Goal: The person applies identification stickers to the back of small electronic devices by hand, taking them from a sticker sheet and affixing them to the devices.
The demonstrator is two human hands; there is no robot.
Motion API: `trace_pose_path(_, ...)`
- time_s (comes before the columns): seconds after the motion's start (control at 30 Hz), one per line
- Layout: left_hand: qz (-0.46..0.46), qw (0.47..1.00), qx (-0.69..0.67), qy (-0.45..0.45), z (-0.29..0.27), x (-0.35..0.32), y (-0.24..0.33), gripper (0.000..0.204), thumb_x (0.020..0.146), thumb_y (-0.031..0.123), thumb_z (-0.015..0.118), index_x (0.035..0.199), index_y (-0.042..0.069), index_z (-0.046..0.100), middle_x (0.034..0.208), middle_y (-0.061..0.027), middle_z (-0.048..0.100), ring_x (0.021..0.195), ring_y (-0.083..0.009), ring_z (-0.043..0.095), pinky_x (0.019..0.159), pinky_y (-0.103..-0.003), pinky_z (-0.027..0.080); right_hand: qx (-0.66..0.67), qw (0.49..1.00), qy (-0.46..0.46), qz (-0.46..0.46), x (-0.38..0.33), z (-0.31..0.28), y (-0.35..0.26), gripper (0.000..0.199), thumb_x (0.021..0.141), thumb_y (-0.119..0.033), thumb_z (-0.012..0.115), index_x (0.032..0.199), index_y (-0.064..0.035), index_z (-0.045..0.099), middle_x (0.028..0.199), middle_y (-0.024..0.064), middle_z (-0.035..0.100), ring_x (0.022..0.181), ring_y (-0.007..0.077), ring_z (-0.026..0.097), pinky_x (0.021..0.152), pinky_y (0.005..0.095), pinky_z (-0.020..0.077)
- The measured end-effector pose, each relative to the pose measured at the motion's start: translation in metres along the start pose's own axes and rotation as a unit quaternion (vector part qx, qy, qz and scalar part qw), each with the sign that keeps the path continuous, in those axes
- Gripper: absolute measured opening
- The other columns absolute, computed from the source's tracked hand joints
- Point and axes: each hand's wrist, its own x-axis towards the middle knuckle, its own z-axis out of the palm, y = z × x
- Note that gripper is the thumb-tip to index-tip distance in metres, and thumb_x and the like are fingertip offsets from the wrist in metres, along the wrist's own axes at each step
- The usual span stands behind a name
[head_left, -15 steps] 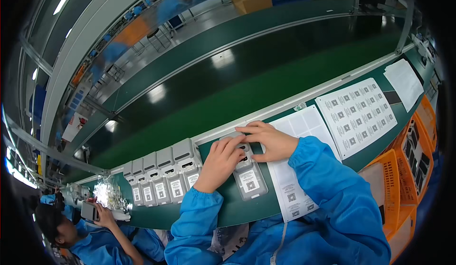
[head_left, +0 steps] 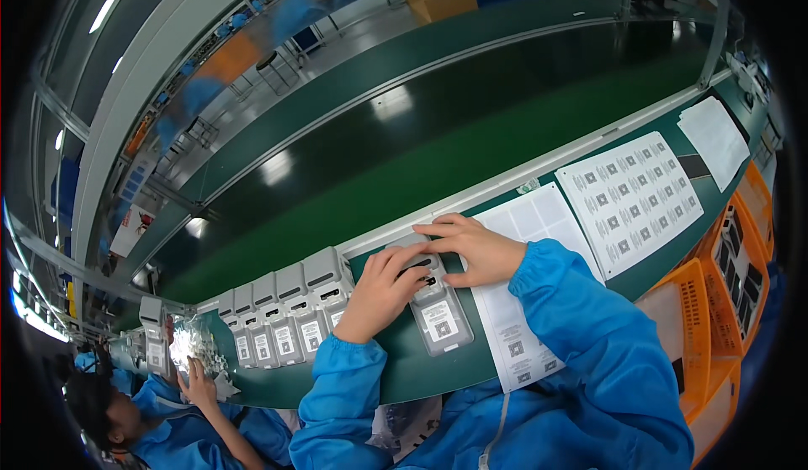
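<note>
A grey plastic device (head_left: pixel 438 344) with a white coded label on its lower half lies on the green bench in front of me. My left hand (head_left: pixel 383 289) rests on the device's upper left side, its fingers bent over the top part. From the right, my right hand (head_left: pixel 480 251) reaches over the same top part, thumb low and fingers at the upper edge. Both hands are closed around it, and their fingertips nearly meet. They hide much of the upper half; a dark slot shows below the fingers. A partly used label sheet (head_left: pixel 513 302) lies right beside the device.
Several similar labelled grey devices (head_left: pixel 286 344) stand in a row to the left. A full label sheet (head_left: pixel 631 205) and white papers (head_left: pixel 715 142) lie to the right. Orange crates (head_left: pixel 694 318) sit at the bench's right edge. A co-worker's hand (head_left: pixel 199 386) is at far left.
My hands stay almost still on the device. At far left, the co-worker's grey device has moved up and now looks unfolded, and that person's near hand has opened.
</note>
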Motion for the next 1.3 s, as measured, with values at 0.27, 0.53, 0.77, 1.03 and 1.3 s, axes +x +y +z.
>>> trace_pose_path(0.27, -0.007, 0.999, -0.027, -0.021, 0.001, 0.006, 0.000, 0.025, 0.080, 0.009, 0.085, 0.100, 0.009, 0.071, 0.141, -0.0084, 0.064, 0.125, -0.0348, 0.060, 0.103, -0.046, 0.051, 0.002, 1.000, -0.010, 0.001, -0.001, 0.002, 0.004, 0.062, 0.084, -0.022, 0.079, 0.143, -0.0070, 0.068, 0.170, 0.0140, 0.042, 0.152, 0.0405, 0.038, 0.125, 0.0523, 0.0339)
trace_pose_path(0.53, 0.001, 0.998, -0.051, -0.026, -0.003, 0.006, -0.007, 0.021, 0.078, 0.009, 0.084, 0.095, 0.007, 0.071, 0.142, -0.0076, 0.064, 0.124, -0.0321, 0.059, 0.103, -0.044, 0.051, -0.001, 1.000, -0.007, 0.009, -0.001, 0.000, 0.000, 0.059, 0.084, -0.020, 0.082, 0.140, -0.0083, 0.070, 0.169, 0.0120, 0.044, 0.152, 0.0406, 0.039, 0.125, 0.0509, 0.0351)
trace_pose_path(0.77, -0.054, 0.989, -0.120, -0.066, -0.021, -0.008, -0.015, 0.018, 0.080, 0.010, 0.086, 0.094, 0.009, 0.076, 0.141, -0.0068, 0.065, 0.126, -0.0344, 0.057, 0.106, -0.046, 0.050, 0.002, 1.000, -0.009, 0.004, -0.001, 0.000, 0.001, 0.065, 0.085, -0.017, 0.081, 0.148, -0.0148, 0.066, 0.170, 0.0122, 0.044, 0.154, 0.0406, 0.037, 0.126, 0.0494, 0.0348)
trace_pose_path(1.03, -0.108, 0.973, -0.181, -0.091, -0.033, -0.017, -0.021, 0.016, 0.082, 0.010, 0.086, 0.095, 0.008, 0.077, 0.136, -0.0072, 0.067, 0.126, -0.0340, 0.056, 0.107, -0.045, 0.049, 0.010, 1.000, -0.009, 0.004, -0.002, -0.001, 0.001, 0.068, 0.085, -0.018, 0.078, 0.152, -0.0179, 0.064, 0.170, 0.0146, 0.043, 0.153, 0.0435, 0.037, 0.126, 0.0524, 0.0333)
trace_pose_path(1.3, -0.130, 0.960, -0.236, -0.083, -0.041, -0.034, -0.029, 0.015, 0.082, 0.008, 0.086, 0.094, 0.009, 0.078, 0.126, -0.0055, 0.069, 0.121, -0.0298, 0.058, 0.103, -0.041, 0.049, 0.009, 0.999, -0.026, 0.023, -0.003, -0.004, -0.004, 0.071, 0.085, -0.014, 0.082, 0.153, -0.0210, 0.062, 0.171, 0.0124, 0.041, 0.155, 0.0415, 0.035, 0.128, 0.0505, 0.0330)
